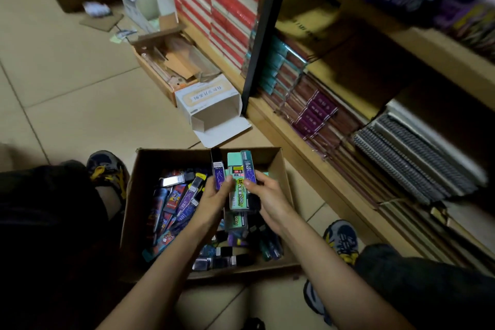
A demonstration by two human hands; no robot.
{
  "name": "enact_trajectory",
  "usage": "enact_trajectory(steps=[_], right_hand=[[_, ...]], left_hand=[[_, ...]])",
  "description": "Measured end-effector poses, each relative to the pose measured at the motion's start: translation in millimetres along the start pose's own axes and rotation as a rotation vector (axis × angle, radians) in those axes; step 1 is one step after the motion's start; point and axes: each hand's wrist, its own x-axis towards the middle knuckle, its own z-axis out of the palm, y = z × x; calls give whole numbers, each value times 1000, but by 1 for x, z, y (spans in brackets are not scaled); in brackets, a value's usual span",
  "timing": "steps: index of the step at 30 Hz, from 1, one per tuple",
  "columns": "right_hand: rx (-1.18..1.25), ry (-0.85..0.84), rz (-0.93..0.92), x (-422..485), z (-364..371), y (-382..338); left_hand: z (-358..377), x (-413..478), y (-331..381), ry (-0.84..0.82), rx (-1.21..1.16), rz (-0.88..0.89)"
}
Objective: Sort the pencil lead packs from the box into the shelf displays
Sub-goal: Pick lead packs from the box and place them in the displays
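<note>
Over the cardboard box (134,211), the left hand (214,199) and right hand (267,195) are pinching a fanned bunch of lead packs (235,182) upright between thumbs and fingers, and the loosely gripped purple pack (217,169), probably held by one thumb, risks slipping back into the box.

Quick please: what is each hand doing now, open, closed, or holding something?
Left hand: closed on a purple lead pack.
Right hand: closed on a teal-capped purple lead pack; a mint-green pack is between the hands.
</note>
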Motion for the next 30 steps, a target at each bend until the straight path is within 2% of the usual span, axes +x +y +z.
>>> enact_trajectory(steps=[5,9,15,20,24,30], right_hand=[[-146,-7,-85,-22,2,-32],[-319,54,-166,-38,-4,-69],[-706,82,-349,-70,-16,-138],[-794,117,-484,-97,-18,-202],[-766,117,-604,-107,-21,-239],[-436,276,-709,-97,-26,-278]], left_hand=[[7,-13,32,-64,42,92],[12,-17,62,-82,128,173],[27,-19,127,-140,198,279],[45,-24,193,-213,332,404],[57,-28,238,-254,373,491],[79,-23,261,-261,287,534]])
